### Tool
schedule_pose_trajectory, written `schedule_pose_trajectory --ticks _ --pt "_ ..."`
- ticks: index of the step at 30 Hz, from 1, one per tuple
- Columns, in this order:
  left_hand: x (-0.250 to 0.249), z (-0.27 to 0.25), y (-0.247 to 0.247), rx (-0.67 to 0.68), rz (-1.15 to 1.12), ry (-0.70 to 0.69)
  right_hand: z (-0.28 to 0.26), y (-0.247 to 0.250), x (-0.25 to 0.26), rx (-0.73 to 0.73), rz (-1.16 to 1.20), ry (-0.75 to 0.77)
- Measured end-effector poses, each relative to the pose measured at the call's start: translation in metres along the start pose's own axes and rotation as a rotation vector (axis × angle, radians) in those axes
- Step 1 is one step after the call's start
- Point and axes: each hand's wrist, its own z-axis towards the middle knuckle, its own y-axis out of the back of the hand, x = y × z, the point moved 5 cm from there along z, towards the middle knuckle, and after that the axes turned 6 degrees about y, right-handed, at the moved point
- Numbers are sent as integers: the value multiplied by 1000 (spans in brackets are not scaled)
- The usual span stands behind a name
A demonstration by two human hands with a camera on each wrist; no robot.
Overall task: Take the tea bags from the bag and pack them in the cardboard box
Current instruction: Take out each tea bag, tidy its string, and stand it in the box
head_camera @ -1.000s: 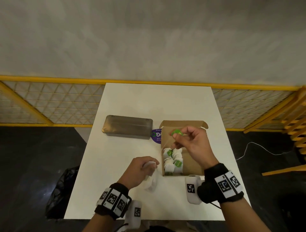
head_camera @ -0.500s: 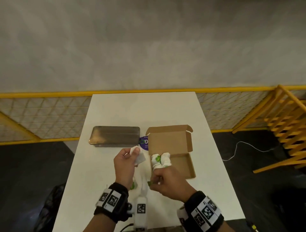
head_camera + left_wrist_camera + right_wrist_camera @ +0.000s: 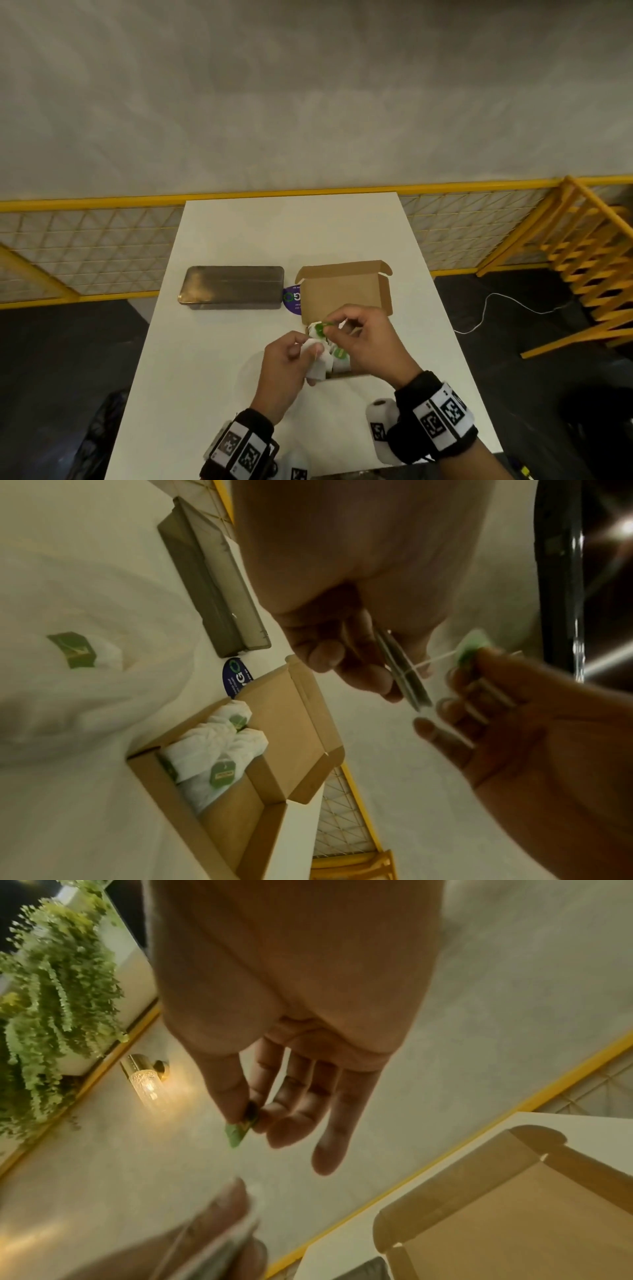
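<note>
Left hand [image 3: 286, 371] grips one white paper tea bag [image 3: 318, 361] above the brown cardboard box's [image 3: 344, 294] near-left rim. Right hand [image 3: 368, 342] pinches its green tag [image 3: 322, 328]; other fingers loose. Box's right half bare; several bags inside, count unclear. One grey metal tin [image 3: 233, 287] left.

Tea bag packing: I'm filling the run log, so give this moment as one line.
left hand: holds tea bag | right hand: pinches green tag | cardboard box: open, partly filled
</note>
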Motion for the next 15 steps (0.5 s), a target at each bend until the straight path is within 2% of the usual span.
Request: schedule_pose_trajectory --ticks 5,9,15 --pt "1 -4 -5 21 -80 29 3 0 -23 -83 -23 -86" --pt "1 -6 -4 105 -162 1 1 1 -33 -159 -11 -142" --pt "3 -1 1 112 -174 -16 -5 -7 -40 -119 260 -235"
